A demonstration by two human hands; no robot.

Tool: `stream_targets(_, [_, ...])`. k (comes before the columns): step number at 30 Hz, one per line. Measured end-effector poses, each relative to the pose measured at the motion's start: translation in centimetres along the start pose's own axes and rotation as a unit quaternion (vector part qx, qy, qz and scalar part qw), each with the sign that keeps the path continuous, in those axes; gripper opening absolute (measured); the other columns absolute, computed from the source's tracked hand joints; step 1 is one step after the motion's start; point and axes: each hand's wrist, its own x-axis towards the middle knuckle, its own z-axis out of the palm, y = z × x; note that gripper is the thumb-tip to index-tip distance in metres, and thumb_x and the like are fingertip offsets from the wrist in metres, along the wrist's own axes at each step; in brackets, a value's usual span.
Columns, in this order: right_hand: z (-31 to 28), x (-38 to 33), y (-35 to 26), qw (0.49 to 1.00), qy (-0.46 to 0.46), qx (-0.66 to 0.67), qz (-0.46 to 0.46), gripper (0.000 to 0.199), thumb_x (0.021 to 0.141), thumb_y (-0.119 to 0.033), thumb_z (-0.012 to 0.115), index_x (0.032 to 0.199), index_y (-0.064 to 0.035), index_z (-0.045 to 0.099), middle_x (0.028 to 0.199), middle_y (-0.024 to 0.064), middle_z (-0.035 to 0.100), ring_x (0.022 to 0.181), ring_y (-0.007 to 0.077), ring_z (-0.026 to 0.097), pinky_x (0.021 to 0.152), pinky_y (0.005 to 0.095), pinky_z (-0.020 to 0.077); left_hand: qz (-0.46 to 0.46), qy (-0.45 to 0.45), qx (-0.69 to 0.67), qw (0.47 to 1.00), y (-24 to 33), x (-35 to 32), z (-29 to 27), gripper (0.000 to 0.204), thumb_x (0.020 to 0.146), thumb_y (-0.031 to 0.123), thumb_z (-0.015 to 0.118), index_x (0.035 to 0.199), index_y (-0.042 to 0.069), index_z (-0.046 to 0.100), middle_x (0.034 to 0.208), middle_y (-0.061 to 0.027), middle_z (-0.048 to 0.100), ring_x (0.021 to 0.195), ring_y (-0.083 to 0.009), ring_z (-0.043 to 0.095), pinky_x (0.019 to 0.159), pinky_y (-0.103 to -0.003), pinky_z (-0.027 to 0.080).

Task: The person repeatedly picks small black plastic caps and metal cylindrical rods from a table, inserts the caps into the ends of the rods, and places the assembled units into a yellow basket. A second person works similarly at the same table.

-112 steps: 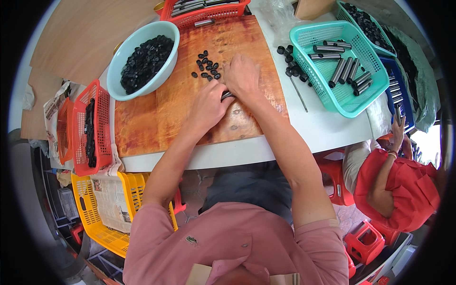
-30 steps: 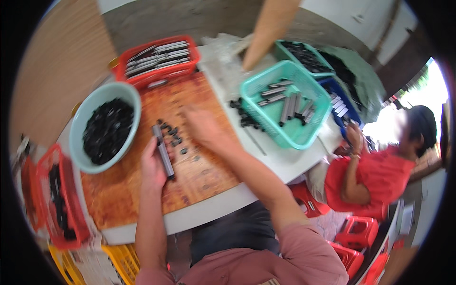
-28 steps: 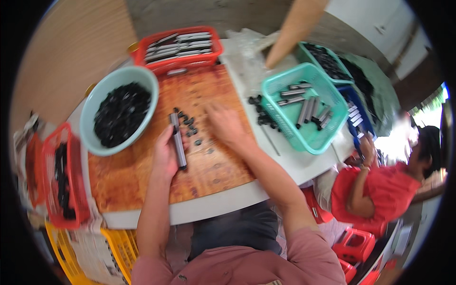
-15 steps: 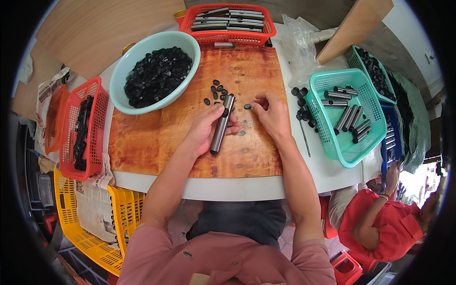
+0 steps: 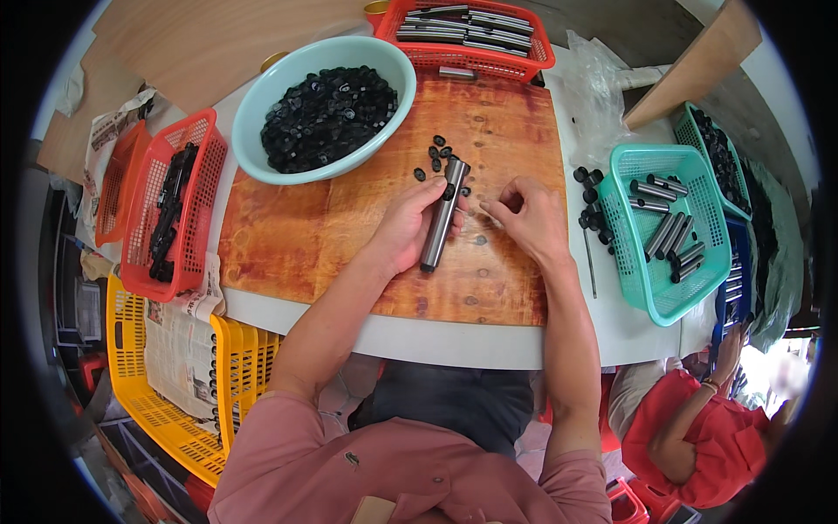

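My left hand (image 5: 412,229) is closed around a shiny metal tube (image 5: 438,229) with dark ends, held tilted over the wooden board. Near its upper end, by my left thumb, a black piece (image 5: 449,189) shows on the tube. My right hand (image 5: 531,218) hovers just right of the tube, apart from it, with thumb and fingers curled together; whatever they may hold is hidden. Several small black oval pieces (image 5: 435,152) lie on the board beyond my left hand. One more black piece (image 5: 466,191) shows beside the tube's right edge.
The wooden board (image 5: 297,253) covers the middle of the table. A pale blue basin (image 5: 253,148) heaped with black pieces stands far left. Red baskets (image 5: 131,253) are left and at the back; a green basket (image 5: 630,262) of tubes stands right, near a thin rod (image 5: 591,266). A co-worker (image 5: 698,419) sits right.
The view has shifted, so the table appears farther right and higher. The black oval piece at my right fingertips no longer shows there. My left hand still grips the tube.
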Motion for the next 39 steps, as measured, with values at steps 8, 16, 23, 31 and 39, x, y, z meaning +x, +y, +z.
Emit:
stream_targets(8, [0.1, 0.4, 1.4, 0.992, -0.039, 0.067, -0.102, 0.024, 0.083, -0.008, 0.080, 0.106, -0.0034, 0.077, 0.093, 0.0148, 0.070, 0.081, 0.0285, 0.068, 0.075, 0.0398, 0.0546, 0.002, -0.025, -0.026, 0.999, -0.4, 0.4, -0.4, 0.031, 0.113, 0.024, 0.045, 0.130, 0.002, 0.058, 0.106, -0.0142, 0.070, 0.087, -0.0211, 0.066, 0.079, -0.037, 0.056])
stream_targets(16, [0.0, -0.1, 0.4, 0.996, -0.024, 0.055, -0.061, 0.023, 0.081, -0.006, 0.081, 0.101, 0.0009, 0.074, 0.091, 0.0157, 0.070, 0.082, 0.0287, 0.069, 0.074, 0.0398, 0.0546, 0.002, -0.009, -0.043, 0.999, -0.4, 0.2, -0.4, 0.027, 0.112, 0.022, 0.045, 0.127, 0.002, 0.056, 0.109, -0.0148, 0.070, 0.091, -0.0227, 0.067, 0.082, -0.040, 0.057])
stream_targets(23, [0.0, -0.5, 0.3, 0.995, 0.009, 0.078, -0.059, 0.023, 0.080, -0.004, 0.080, 0.101, 0.0000, 0.074, 0.090, 0.0134, 0.069, 0.075, 0.0267, 0.067, 0.071, 0.0384, 0.0538, -0.006, -0.022, -0.027, 0.999, -0.3, 0.0, 0.1, 0.028, 0.112, 0.021, 0.045, 0.130, 0.002, 0.055, 0.110, -0.0136, 0.069, 0.092, -0.0225, 0.068, 0.083, -0.040, 0.057])
stream_targets(31, [1.5, -1.9, -2.5, 0.977, 0.090, 0.108, -0.158, 0.024, 0.079, -0.007, 0.084, 0.102, -0.0053, 0.075, 0.090, 0.0086, 0.068, 0.073, 0.0236, 0.065, 0.070, 0.0373, 0.0506, -0.009, -0.021, -0.036, 0.999, -0.7, 0.0, 0.9, 0.031, 0.113, 0.019, 0.048, 0.139, 0.003, 0.054, 0.114, -0.0111, 0.067, 0.097, -0.0196, 0.068, 0.081, -0.036, 0.060])
stream_targets(39, [2.4, -2.2, -1.9, 0.967, 0.122, 0.090, -0.203, 0.024, 0.081, -0.005, 0.084, 0.102, -0.0042, 0.074, 0.090, 0.0086, 0.067, 0.073, 0.0196, 0.064, 0.063, 0.0337, 0.0511, -0.005, -0.018, -0.013, 1.000, -1.0, -0.1, 1.2, 0.031, 0.113, 0.018, 0.048, 0.141, 0.004, 0.055, 0.115, -0.0098, 0.066, 0.098, -0.0181, 0.069, 0.079, -0.034, 0.060])
